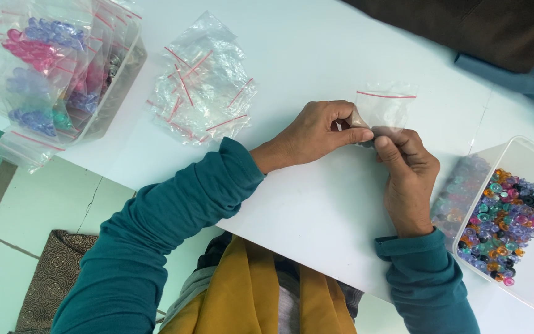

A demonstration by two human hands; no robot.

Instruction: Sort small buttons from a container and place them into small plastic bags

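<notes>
A small clear zip bag [385, 109] with a red seal strip is held over the white table [316, 204] by both my hands. My left hand [316, 131] pinches its lower left corner between thumb and fingers. My right hand [406, 173] grips the bag's bottom edge from below, fingers curled; something small and dark shows between the fingertips, too hidden to identify. To the right stands a clear plastic tub [526, 154] filled with small colourful beads [505, 226].
A heap of empty clear zip bags [202, 86] lies at the table's upper middle. A clear container [122, 74] at the upper left holds bags filled with pink, blue and purple beads [32, 52]. Tiled floor lies below the table edge. A dark cloth lies at the far right.
</notes>
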